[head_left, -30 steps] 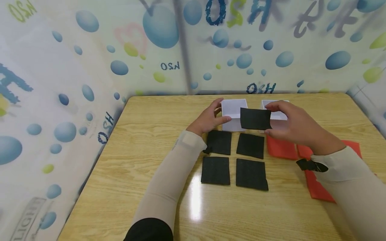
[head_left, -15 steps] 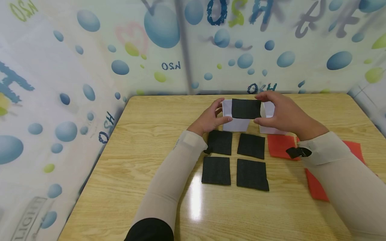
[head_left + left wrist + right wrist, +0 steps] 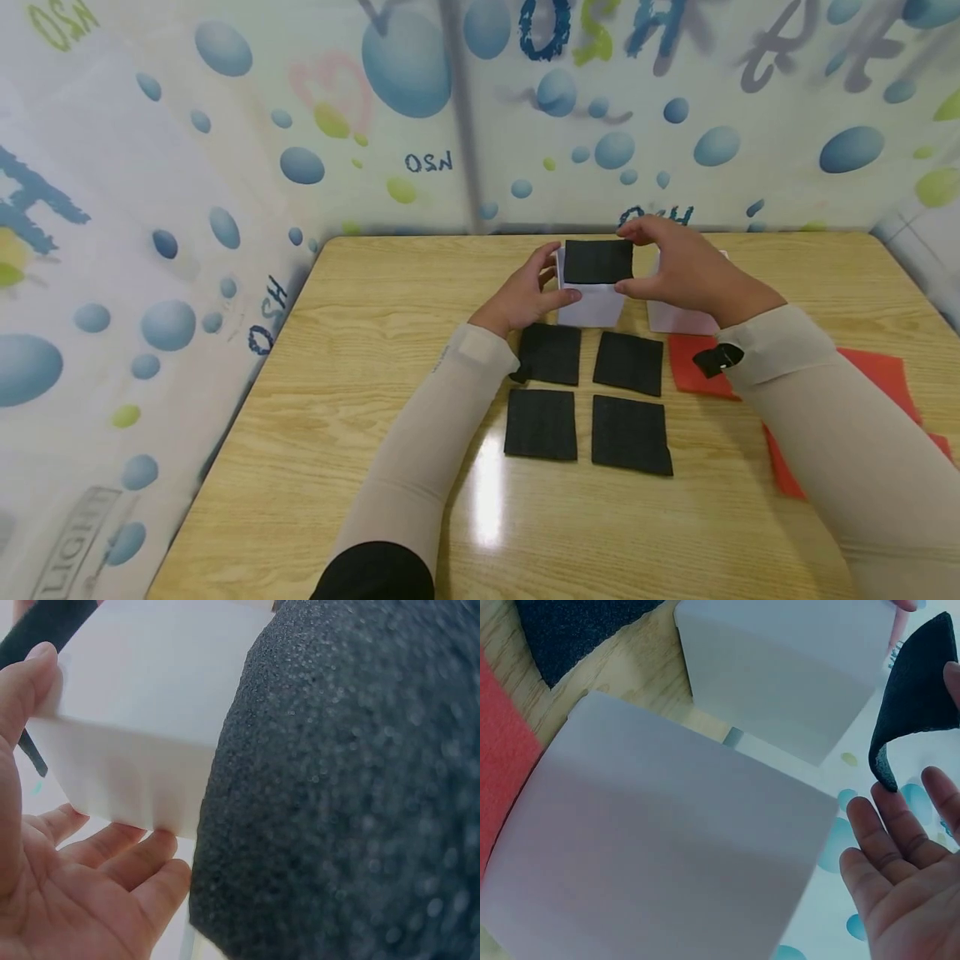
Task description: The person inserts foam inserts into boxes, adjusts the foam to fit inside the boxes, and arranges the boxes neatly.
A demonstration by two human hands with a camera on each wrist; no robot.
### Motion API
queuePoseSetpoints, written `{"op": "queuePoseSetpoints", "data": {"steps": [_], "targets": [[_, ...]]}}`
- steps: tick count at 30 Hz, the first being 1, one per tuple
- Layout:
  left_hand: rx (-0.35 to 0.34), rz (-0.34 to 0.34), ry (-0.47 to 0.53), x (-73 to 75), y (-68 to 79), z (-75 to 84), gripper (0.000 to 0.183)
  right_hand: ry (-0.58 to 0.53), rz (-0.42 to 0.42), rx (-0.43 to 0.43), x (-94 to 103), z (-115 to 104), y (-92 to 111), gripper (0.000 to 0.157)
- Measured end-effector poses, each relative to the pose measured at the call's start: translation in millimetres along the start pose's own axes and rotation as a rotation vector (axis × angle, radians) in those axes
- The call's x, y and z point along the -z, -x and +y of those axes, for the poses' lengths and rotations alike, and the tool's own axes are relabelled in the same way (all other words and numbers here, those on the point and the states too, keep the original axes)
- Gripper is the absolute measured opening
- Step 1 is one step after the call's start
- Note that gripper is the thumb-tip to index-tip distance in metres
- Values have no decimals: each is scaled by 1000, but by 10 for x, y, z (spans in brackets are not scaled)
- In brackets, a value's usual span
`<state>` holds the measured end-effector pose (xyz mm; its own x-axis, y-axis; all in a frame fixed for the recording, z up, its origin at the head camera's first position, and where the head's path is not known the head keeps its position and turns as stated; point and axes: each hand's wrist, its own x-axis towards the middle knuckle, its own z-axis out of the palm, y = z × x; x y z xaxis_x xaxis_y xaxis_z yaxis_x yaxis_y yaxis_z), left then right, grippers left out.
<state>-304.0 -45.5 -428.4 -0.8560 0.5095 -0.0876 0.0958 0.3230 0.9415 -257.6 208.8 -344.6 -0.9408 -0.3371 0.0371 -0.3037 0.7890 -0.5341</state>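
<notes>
Two white boxes stand near the table's far edge. My left hand (image 3: 521, 296) holds the left white box (image 3: 588, 310) by its left side, thumb on the front near the rim. In the left wrist view its fingers touch the box's (image 3: 135, 772) side wall. Right above that box, my right hand (image 3: 686, 271) pinches a black felt-like square (image 3: 597, 262) by its right edge. The square (image 3: 915, 694) bends in the right wrist view. It hides most of the box's opening. The right white box (image 3: 671, 318) stands partly behind my right hand.
Several black squares (image 3: 626, 433) lie in two rows in front of the left box. Red squares (image 3: 873, 375) lie to the right, partly under my right arm. A patterned wall (image 3: 517, 125) rises behind the wooden table (image 3: 360, 333).
My right hand has carried the black square left and slightly up, from in front of the gap between the boxes to above the left box. My left hand stays on that box.
</notes>
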Motion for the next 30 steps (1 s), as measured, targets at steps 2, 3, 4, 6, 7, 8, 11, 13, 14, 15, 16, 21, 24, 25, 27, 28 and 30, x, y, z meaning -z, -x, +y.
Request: {"op": "queuePoseSetpoints", "data": {"steps": [2, 3, 4, 6, 7, 8, 11, 13, 14, 15, 16, 21, 24, 25, 27, 28, 30], "targets": [[-2, -3, 5, 0, 3, 5, 97, 11, -5, 1, -15, 16, -25, 75], [-3, -5, 7, 1, 5, 6, 97, 16, -8, 1, -20, 23, -37, 75], [-6, -6, 9, 2, 6, 7, 97, 18, -12, 1, -23, 29, -48, 75], [-8, -6, 6, 4, 12, 9, 97, 21, -19, 4, -28, 39, -68, 75], [-13, -6, 5, 6, 16, 11, 98, 24, -23, 5, -29, 43, -77, 76], [-14, -6, 3, 8, 16, 10, 98, 24, -28, 6, -29, 45, -86, 76], [-15, -7, 0, 13, 18, 10, 99, 27, -43, 7, -30, 51, -112, 77], [-13, -7, -3, 16, 19, 8, 99, 32, -60, 8, -34, 54, -130, 77], [-13, -8, -5, 18, 17, 5, 99, 36, -67, 9, -36, 56, -138, 77], [-11, -9, -5, 19, 17, 6, 98, 41, -75, 9, -39, 57, -145, 78], [-10, -7, -9, 19, 14, 3, 98, 45, -83, 9, -41, 58, -153, 78], [-13, -6, -14, 21, 5, -7, 97, 56, -105, 3, -48, 54, -178, 78], [-22, -11, -17, 26, 5, -15, 96, 61, -116, -6, -55, 47, -192, 78], [-26, -14, -18, 27, 7, -16, 96, 62, -120, -10, -58, 43, -197, 78], [-32, -20, -18, 29, 9, -15, 96, 59, -129, -20, -64, 29, -205, 79], [-33, -23, -18, 28, 11, -15, 95, 58, -135, -27, -67, 19, -208, 79], [-28, -23, -15, 29, 16, -9, 95, 57, -146, -38, -71, 1, -213, 80]]}}
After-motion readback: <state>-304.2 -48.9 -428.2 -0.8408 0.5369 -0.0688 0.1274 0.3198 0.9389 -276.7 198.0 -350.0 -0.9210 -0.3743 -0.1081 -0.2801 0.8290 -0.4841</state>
